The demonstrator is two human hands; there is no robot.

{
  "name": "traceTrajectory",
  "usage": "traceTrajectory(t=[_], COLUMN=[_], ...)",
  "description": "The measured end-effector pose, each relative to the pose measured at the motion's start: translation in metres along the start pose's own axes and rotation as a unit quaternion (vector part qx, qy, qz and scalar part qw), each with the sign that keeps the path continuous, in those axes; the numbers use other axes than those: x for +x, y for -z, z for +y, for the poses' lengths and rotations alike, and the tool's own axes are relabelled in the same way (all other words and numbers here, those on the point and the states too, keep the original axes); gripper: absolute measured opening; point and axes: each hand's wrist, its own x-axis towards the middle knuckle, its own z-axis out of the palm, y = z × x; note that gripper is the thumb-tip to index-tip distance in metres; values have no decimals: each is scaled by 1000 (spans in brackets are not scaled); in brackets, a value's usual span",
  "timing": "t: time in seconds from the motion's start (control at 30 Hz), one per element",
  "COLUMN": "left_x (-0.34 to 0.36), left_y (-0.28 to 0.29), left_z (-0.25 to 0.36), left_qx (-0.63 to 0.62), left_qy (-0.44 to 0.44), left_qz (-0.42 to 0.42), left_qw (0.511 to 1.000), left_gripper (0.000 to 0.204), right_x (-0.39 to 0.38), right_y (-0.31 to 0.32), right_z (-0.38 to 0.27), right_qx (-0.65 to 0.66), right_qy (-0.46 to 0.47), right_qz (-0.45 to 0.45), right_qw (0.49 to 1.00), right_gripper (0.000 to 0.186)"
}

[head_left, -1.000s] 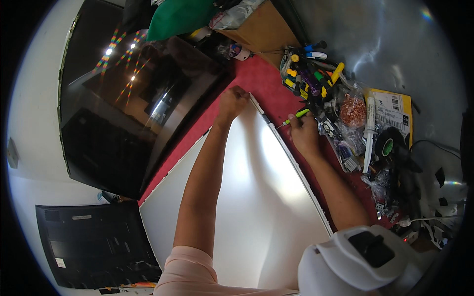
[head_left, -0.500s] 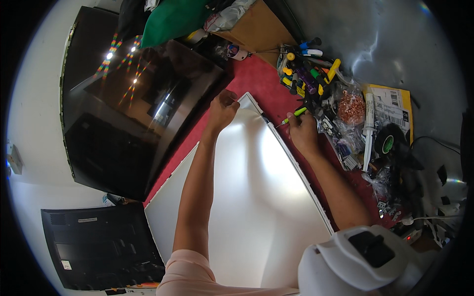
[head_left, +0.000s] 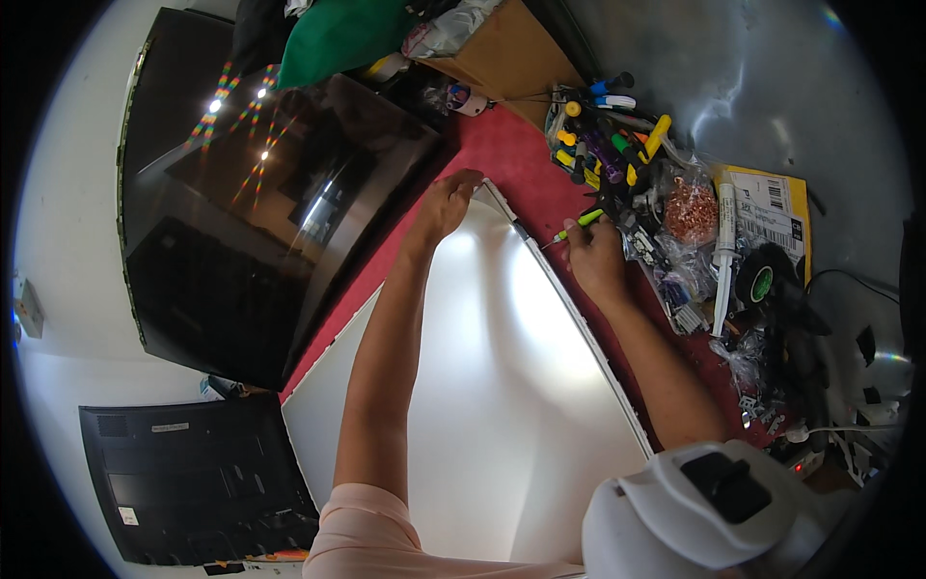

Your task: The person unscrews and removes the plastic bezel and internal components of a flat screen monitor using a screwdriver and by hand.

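Observation:
A large white backlight panel (head_left: 482,386) in a thin pale frame lies slantwise before me, its narrow corner at the far end. My left hand (head_left: 447,209) is at that far corner, fingers closed over the frame's edge; the fingertips are partly hidden. My right hand (head_left: 595,259) is closed around a bright green slim-handled tool (head_left: 582,224), just right of the panel's long edge. Its thin metal tip points left at the frame. I cannot tell whether the tip touches it.
Red cloth (head_left: 502,145) lies under the panel. A dark screen (head_left: 280,203) leans at left above a black back cover (head_left: 198,482). At right are assorted hand tools (head_left: 603,145), bagged copper wire (head_left: 690,214), a syringe (head_left: 723,261) and a yellow envelope (head_left: 796,207). A cardboard box (head_left: 521,58) stands behind.
My left hand has shifted slightly right and up, its fingers now on the panel's corner instead of pinched beside it. My right hand and the green tool have barely moved.

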Motion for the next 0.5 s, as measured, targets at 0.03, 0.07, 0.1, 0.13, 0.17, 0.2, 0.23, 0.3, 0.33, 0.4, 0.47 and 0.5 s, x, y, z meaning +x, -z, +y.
traceTrajectory(t=[0.03, 0.07, 0.1, 0.13, 0.17, 0.2, 0.23, 0.3, 0.33, 0.4, 0.47, 0.5], left_x=[2, 2, 3, 4, 5, 7, 9, 12, 14, 17, 18, 17], left_y=[0, 1, 1, 1, -1, -4, -7, -8, -8, -7, -7, -8], left_z=[0, -2, -3, -4, -4, -4, -4, -11, -15, -19, -19, -17], left_qx=[-1, -1, 14, 29, 42, 21, 0, -24, -29, -12, 33, 79], left_qy=[-2, -3, -4, -4, -6, 14, 34, 60, 65, 59, 39, 22], left_qz=[-3, -5, -6, -6, -7, 1, 9, 12, 7, 11, 25, 41], left_qw=[1000, 1000, 1000, 1000, 999, 1000, 999, 998, 997, 998, 998, 996], left_gripper=[32, 32, 31, 31, 31, 31, 31, 31, 31, 31, 32, 30], right_x=[0, -1, -1, 0, 0, 0, 1, 1, 0, 0, 0, 0], right_y=[0, -1, -1, -1, 1, 2, 3, 1, -1, -2, -2, -2], right_z=[0, 1, 1, 1, 2, 3, 5, 4, 4, 2, 2, 3], right_qx=[6, 14, 7, 0, -9, -9, -9, -6, -5, -2, 2, 7], right_qy=[4, 7, 3, -2, -7, 2, 11, 15, 11, 5, 0, -1], right_qz=[6, 11, 6, 0, -4, -4, -4, -4, -3, -1, 0, 1], right_qw=[1000, 1000, 1000, 1000, 1000, 1000, 1000, 1000, 1000, 1000, 1000, 1000], right_gripper=[21, 21, 21, 20, 20, 20, 19, 19, 19, 19, 18, 18])
